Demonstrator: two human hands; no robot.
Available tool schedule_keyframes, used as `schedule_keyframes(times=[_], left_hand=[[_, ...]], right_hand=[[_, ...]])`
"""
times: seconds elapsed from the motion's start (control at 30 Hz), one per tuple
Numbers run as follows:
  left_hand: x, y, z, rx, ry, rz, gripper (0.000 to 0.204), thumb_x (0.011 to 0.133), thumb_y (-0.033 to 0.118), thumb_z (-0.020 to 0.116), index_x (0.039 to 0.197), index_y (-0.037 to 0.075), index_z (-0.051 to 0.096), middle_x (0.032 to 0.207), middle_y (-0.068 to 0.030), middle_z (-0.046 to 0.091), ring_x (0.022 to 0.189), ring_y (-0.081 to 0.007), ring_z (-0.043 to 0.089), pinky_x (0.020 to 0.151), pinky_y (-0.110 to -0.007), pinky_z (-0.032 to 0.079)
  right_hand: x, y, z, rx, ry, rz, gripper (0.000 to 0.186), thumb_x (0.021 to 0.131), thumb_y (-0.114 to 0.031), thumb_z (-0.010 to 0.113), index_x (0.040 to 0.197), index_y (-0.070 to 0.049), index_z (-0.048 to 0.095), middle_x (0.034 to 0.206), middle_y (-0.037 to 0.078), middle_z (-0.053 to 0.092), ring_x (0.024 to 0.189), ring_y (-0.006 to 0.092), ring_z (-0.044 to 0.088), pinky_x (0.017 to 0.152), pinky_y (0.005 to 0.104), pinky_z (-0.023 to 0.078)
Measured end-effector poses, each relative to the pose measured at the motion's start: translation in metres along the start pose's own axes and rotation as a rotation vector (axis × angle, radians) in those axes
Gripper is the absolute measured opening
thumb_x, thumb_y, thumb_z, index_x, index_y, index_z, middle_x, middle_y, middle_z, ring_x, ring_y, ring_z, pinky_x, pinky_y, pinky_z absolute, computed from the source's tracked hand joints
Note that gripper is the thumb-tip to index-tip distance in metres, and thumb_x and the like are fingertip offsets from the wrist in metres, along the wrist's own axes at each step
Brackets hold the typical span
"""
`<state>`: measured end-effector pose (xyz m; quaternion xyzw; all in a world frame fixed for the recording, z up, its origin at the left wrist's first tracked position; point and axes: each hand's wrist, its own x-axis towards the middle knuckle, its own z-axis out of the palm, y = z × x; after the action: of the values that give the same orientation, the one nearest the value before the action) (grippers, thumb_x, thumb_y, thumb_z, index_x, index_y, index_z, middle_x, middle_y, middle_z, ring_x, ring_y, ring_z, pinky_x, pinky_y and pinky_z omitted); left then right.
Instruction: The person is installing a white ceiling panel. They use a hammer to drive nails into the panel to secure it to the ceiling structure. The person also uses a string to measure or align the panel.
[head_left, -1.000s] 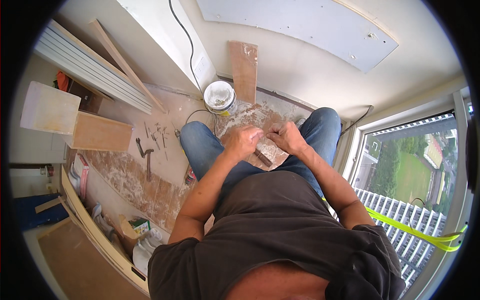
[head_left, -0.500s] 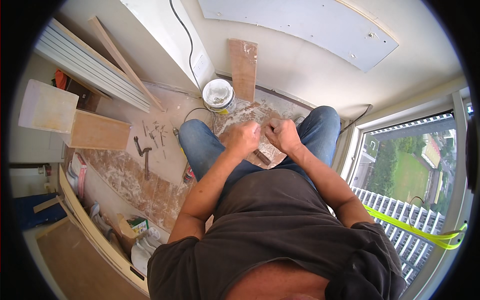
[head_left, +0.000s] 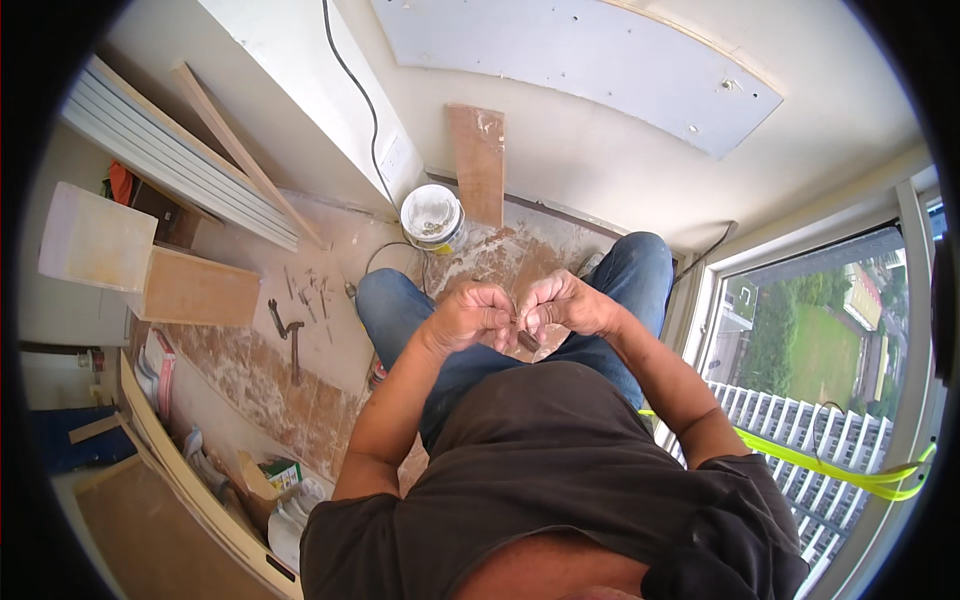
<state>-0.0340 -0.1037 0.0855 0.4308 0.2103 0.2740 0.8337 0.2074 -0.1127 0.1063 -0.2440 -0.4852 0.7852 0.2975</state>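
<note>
While the window [head_left: 820,340] stands off to the right, a wooden board [head_left: 478,165] leans just beside the white bucket [head_left: 432,213], a hammer [head_left: 295,352] lies well out left, and look: left hand [head_left: 468,315] and right hand [head_left: 568,303] meet fingertip to fingertip! Just below them shows a brown handle-like object [head_left: 528,342], partly hidden, and between those pinching fingertips, a tiny piece [head_left: 517,320], too small to identify.

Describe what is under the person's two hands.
Beneath the left hand and right hand, one end of a brown cylindrical object shows, plus white-smeared floor and blue jeans. The hands cover the rest of the object.
</note>
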Motion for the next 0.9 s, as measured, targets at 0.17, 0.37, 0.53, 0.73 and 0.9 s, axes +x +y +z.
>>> schedule_keyframes(times=[0.17, 0.37, 0.53, 0.73, 0.9], left_hand=[[0.024, -0.013, -0.006, -0.085, 0.328, 0.078, 0.015, 0.094, 0.014, 0.068, 0.097, 0.001, 0.063, 0.073, -0.0068, 0.064, 0.059, -0.0176, 0.063, 0.059, -0.028, 0.052], [0.078, 0.023, -0.054, 0.331, 0.829, 0.263, 0.014, 0.093, 0.013, 0.063, 0.093, 0.0, 0.064, 0.069, -0.004, 0.06, 0.05, -0.0118, 0.053, 0.048, -0.026, 0.045], [0.162, 0.079, -0.12, 0.708, 1.097, 0.555, 0.017, 0.09, 0.015, 0.063, 0.089, -0.001, 0.067, 0.068, -0.0069, 0.062, 0.057, -0.0143, 0.056, 0.053, -0.029, 0.046], [0.239, 0.135, -0.139, 1.129, 1.261, 0.644, 0.019, 0.084, 0.017, 0.062, 0.086, 0.001, 0.071, 0.084, -0.0199, 0.071, 0.082, -0.037, 0.068, 0.079, -0.042, 0.053], [0.278, 0.139, -0.152, 1.039, 1.231, 0.686, 0.017, 0.084, 0.016, 0.063, 0.084, 0.001, 0.071, 0.083, -0.0188, 0.071, 0.08, -0.0369, 0.068, 0.077, -0.044, 0.053]], right_hand=[[0.002, 0.012, -0.005, 0.263, 0.42, -0.045, 0.013, 0.094, -0.011, 0.068, 0.094, 0.002, 0.069, 0.08, 0.007, 0.069, 0.064, 0.0149, 0.065, 0.06, 0.0257, 0.053], [-0.011, 0.03, -0.048, -0.036, 0.686, 0.06, 0.01, 0.095, -0.013, 0.068, 0.092, -0.004, 0.07, 0.074, 0.0, 0.066, 0.059, 0.0081, 0.06, 0.053, 0.0219, 0.045], [0.008, 0.075, -0.08, 0.021, 0.61, 0.112, 0.011, 0.093, -0.015, 0.07, 0.092, -0.004, 0.07, 0.075, 0.0, 0.066, 0.06, 0.009, 0.06, 0.054, 0.0227, 0.046], [0.018, 0.128, -0.083, -0.115, 0.529, 0.277, 0.011, 0.092, -0.011, 0.067, 0.092, -0.001, 0.07, 0.076, 0.003, 0.067, 0.061, 0.0106, 0.062, 0.056, 0.0235, 0.047], [0.027, 0.134, -0.095, -0.06, 0.58, 0.337, 0.012, 0.091, -0.009, 0.067, 0.093, 0.002, 0.071, 0.073, 0.003, 0.065, 0.058, 0.0104, 0.06, 0.055, 0.0247, 0.047]])
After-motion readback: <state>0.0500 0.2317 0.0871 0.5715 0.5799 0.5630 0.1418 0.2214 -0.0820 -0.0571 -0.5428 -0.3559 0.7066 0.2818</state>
